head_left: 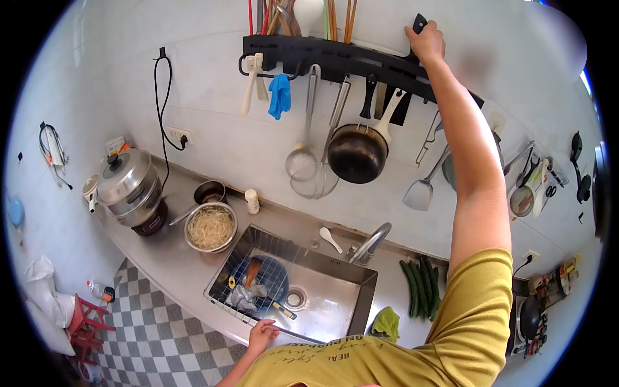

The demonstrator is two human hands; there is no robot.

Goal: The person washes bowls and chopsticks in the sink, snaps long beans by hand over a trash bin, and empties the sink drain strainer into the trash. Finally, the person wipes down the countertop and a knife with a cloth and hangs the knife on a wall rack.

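Observation:
My right hand [428, 44] is raised to the black wall rack [309, 50] and closed around the black handle of a knife [420, 24]. The knife's lower part is hidden by the rack and my hand. Down at the front edge of the sink [348, 290], my left hand [263, 335] has loosely bent fingers and nothing visible in it. Close to it, inside the sink, is a wire basket [225, 287] with a yellow-and-black-handled peeler-like tool [284, 310] and a brown-handled brush or scrubber [253, 271]. A blue basin [276, 274] shows beneath the wires.
Right of the faucet [373, 242] lie several cucumbers [420, 287] and a green cloth or leaf [386, 322]. On the left counter stand a bowl of pale shreds [211, 227] and a steamer pot [129, 180]. A saucepan [358, 155], strainers [302, 164] and a spatula [419, 193] hang below the rack.

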